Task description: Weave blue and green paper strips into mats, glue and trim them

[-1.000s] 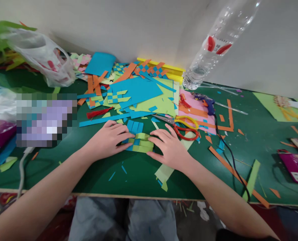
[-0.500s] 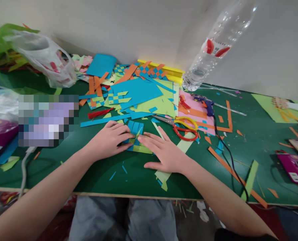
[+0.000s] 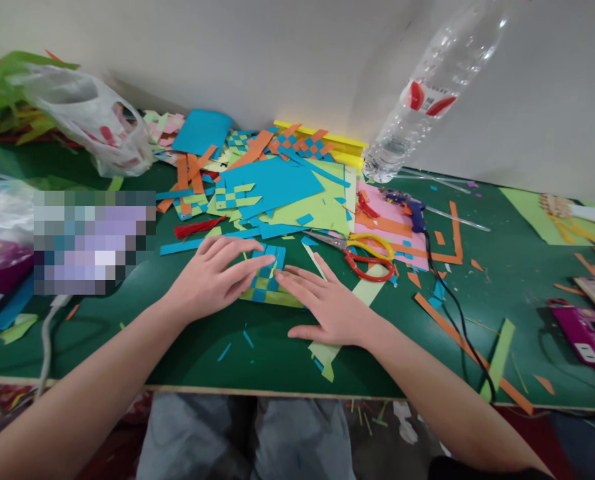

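On the green table lies a small weave of blue and light green paper strips [image 3: 261, 294], with loose blue strips sticking out at its far side. My left hand [image 3: 216, 275] reaches over its left part, index finger stretched onto the strips and the other fingers slightly bent; the thumb is mostly hidden. From the right, my right hand [image 3: 330, 305] lies flat with spread fingers, its fingertips pressing on the weave's right part. Just beyond my right hand are scissors [image 3: 370, 257] with red and yellow handles, lying open. A pale green strip [image 3: 370, 288] passes under my right hand.
Blue and green paper sheets [image 3: 277, 183] and woven pieces pile up behind. A glue gun [image 3: 417, 213] trails a black cable at right. A clear bottle [image 3: 417, 107] leans there. At left are a plastic bag [image 3: 95, 117] and a blurred-out device [image 3: 95, 243] with a cable.
My left hand has lifted and opened slightly, its index finger now extended further right over the strips, uncovering more of the weave. My right hand has stayed in place.
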The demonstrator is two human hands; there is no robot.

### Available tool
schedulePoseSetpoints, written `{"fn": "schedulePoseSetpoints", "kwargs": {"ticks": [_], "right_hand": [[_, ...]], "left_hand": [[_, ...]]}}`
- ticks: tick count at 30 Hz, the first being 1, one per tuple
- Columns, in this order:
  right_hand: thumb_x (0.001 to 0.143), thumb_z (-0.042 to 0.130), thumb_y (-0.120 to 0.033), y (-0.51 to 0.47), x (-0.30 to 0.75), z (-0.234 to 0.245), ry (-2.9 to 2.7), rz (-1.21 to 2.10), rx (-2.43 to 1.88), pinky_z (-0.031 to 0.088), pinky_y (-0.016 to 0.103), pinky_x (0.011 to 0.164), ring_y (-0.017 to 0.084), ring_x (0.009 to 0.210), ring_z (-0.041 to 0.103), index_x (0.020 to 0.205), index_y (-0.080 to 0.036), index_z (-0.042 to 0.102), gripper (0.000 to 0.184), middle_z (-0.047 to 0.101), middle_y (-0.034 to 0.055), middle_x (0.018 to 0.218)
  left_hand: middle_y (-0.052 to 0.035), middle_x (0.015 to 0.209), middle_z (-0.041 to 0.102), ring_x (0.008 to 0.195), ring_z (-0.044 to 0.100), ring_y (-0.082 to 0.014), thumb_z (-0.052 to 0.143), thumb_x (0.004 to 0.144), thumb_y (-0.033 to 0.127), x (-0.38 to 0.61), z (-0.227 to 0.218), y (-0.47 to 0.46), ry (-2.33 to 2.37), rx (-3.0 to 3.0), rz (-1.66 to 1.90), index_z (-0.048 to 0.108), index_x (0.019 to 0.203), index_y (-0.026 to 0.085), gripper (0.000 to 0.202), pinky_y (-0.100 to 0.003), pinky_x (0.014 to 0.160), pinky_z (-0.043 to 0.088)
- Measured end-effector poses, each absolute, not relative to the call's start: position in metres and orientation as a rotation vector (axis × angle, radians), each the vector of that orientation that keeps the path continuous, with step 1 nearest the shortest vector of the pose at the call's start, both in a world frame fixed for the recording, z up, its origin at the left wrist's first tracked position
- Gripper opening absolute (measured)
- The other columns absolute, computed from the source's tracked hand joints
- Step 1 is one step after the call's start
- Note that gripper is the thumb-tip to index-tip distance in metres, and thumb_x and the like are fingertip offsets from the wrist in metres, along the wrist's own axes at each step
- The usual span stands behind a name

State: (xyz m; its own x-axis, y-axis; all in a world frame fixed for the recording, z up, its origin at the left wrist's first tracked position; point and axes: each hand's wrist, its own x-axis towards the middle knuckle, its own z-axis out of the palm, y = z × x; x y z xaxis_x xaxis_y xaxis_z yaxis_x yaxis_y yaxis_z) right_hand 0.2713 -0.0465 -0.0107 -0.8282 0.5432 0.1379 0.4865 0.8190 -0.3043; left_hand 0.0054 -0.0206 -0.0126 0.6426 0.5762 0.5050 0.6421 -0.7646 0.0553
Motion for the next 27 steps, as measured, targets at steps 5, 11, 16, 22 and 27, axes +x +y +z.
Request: {"fn": "schedulePoseSetpoints", "kwargs": {"ticks": [5, 11, 16, 22, 27], "right_hand": [[0.093, 0.037, -0.060, -0.047, 0.271, -0.010, -2.783, 0.378, -0.808, -0.002, 0.053, 0.120, 0.020, 0.145, 0.023, 0.151, -0.015, 0.016, 0.076, 0.033, 0.0081, 0.154], [0.093, 0.037, -0.061, -0.047, 0.272, -0.011, -2.803, 0.370, -0.777, -0.003, 0.053, 0.120, 0.021, 0.145, 0.024, 0.151, -0.015, 0.014, 0.078, 0.032, 0.0085, 0.154], [0.094, 0.039, -0.058, -0.044, 0.274, -0.009, -2.705, 0.269, -0.757, 0.006, 0.051, 0.120, 0.023, 0.138, 0.036, 0.148, -0.015, 0.024, 0.071, 0.046, 0.0097, 0.146], [0.093, 0.046, -0.026, -0.008, 0.320, 0.000, -2.082, -0.169, -1.207, 0.045, 0.043, 0.096, 0.023, 0.106, 0.060, 0.123, -0.018, 0.051, 0.032, 0.067, 0.0093, 0.111], [0.086, 0.050, -0.027, 0.037, 0.386, -0.009, -1.677, -0.377, -1.655, 0.044, 0.047, 0.095, 0.028, 0.107, 0.056, 0.119, -0.013, 0.052, 0.036, 0.063, 0.0150, 0.111]], "left_hand": [[-0.0026, 0.129, 0.062, 0.117, 0.056, -0.0223, 0.048, 0.090, 0.011, 0.006, -0.012, -0.021, -0.909, -2.831, -0.639, 0.047, 0.135, 0.034, 0.050, -0.042, 0.101, 0.035], [-0.0025, 0.118, 0.069, 0.109, 0.062, -0.0207, 0.056, 0.086, 0.012, 0.005, -0.016, -0.020, -0.863, -2.757, -0.755, 0.057, 0.125, 0.027, 0.041, -0.041, 0.101, 0.036], [-0.0046, 0.112, 0.071, 0.101, 0.065, -0.0208, 0.060, 0.083, 0.010, 0.005, -0.015, -0.020, -0.820, -2.698, -0.799, 0.059, 0.118, 0.022, 0.037, -0.041, 0.096, 0.041], [-0.0047, 0.106, 0.072, 0.092, 0.067, -0.0194, 0.060, 0.083, 0.008, 0.006, -0.013, -0.019, -0.790, -2.663, -0.825, 0.061, 0.111, 0.021, 0.030, -0.041, 0.093, 0.043], [-0.0026, 0.102, 0.073, 0.088, 0.068, -0.0172, 0.059, 0.084, 0.009, 0.003, -0.017, -0.018, -0.798, -2.655, -0.862, 0.063, 0.106, 0.023, 0.027, -0.038, 0.091, 0.044]]}}
